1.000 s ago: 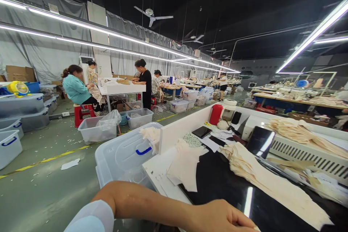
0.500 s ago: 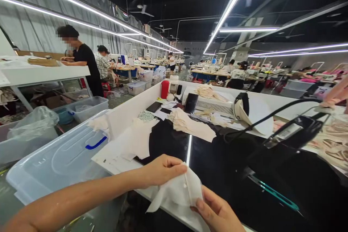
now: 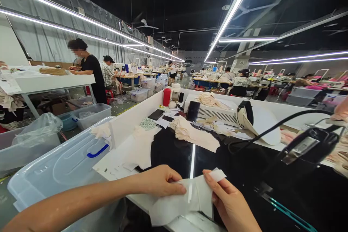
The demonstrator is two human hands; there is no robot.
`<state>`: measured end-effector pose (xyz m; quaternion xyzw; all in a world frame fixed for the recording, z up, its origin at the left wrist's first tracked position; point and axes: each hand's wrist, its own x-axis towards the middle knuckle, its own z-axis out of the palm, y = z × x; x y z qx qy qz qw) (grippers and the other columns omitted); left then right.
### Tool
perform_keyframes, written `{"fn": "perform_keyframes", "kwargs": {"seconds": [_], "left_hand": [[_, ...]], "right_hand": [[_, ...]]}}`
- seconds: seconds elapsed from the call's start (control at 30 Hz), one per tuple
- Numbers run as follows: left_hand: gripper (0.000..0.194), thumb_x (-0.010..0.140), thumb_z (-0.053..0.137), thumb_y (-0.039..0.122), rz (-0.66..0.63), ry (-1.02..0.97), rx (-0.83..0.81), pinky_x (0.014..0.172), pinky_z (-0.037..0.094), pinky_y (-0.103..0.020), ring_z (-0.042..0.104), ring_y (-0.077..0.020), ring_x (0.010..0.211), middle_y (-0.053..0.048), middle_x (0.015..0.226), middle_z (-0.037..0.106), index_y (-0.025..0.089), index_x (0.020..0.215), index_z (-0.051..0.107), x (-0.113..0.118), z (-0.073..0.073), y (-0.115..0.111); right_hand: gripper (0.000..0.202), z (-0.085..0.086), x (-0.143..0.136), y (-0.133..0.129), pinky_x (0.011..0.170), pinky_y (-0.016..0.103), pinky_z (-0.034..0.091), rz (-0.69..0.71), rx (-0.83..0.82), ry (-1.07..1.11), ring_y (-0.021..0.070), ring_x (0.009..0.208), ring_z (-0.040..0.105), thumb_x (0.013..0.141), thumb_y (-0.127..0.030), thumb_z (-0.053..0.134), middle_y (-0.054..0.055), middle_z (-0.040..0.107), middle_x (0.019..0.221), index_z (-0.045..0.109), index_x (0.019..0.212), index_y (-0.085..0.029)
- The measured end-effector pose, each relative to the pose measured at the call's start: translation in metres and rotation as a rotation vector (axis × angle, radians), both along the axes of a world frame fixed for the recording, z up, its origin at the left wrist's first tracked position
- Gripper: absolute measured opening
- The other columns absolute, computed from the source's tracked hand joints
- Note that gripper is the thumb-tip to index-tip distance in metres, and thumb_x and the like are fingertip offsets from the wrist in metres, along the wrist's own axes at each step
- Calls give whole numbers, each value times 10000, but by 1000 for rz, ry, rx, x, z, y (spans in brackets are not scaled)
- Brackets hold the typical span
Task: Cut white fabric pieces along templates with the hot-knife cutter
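Between my hands, above the near edge of the black-topped table, is a thin white fabric piece (image 3: 174,206), slightly see-through, with a seam-like line down it. My left hand (image 3: 164,183) pinches its upper left part between thumb and fingers. At the upper right corner, my right hand (image 3: 224,195) grips the cloth, and a small white flap sticks out past the fingertips. Beyond them lies a stack of cream fabric pieces (image 3: 194,134) on the black surface. More cream fabric (image 3: 140,146) rests on the table's left side.
To the right stand a black iron-like device (image 3: 301,148) with a cable and teal-handled tweezers (image 3: 290,212). A phone (image 3: 193,111) leans against a white vented machine (image 3: 217,114). Left is a lidded plastic bin (image 3: 62,159). Co-workers (image 3: 94,72) work at other tables.
My right hand has moved up to the fabric's top right corner, and the cloth is now spread wider between both hands. The view has tilted slightly upward.
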<state>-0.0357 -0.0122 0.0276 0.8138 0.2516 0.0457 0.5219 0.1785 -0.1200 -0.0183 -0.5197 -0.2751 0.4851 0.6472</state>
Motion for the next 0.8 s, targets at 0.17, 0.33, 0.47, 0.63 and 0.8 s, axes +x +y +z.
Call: {"fn": "perform_keyframes", "kwargs": {"seconds": [0.17,0.33,0.47,0.63,0.8], "left_hand": [[224,1036,545,301,84,21,728,743,403,-231,634,-161,875,-8,969,689,214,997,747,-6,26,28],[256,1070,524,335,-14,104,1004,642,387,-250,654,-155,781,-5,913,674,244,1000,752,-23,24,36],[231,1040,612,314,-131,136,878,635,395,-249,667,-142,741,29,822,705,223,872,743,-30,10,24],[193,1055,585,249,-131,-41,968,757,467,-258,672,-168,865,-14,946,717,192,946,734,0,-4,11],[158,1046,563,183,-202,-210,1040,898,515,-286,679,-187,1000,-48,1151,727,168,1073,717,45,-23,10]], "right_hand": [[573,27,21,12,807,300,590,-207,-24,-251,280,996,695,542,-667,932,53,795,1006,850,918,-242],[437,18,28,4,832,324,584,-57,97,-760,274,914,728,745,-701,769,52,797,945,834,838,-279],[326,-11,27,-10,809,290,602,124,227,-993,223,876,747,920,-617,666,23,793,940,821,860,-336],[257,-27,27,-27,886,302,629,176,313,-1256,211,991,754,1017,-511,598,33,780,1071,794,1021,-345],[226,-9,34,-49,888,253,643,188,450,-1584,198,1038,772,1043,-390,587,32,770,1216,751,1189,-332]]}}
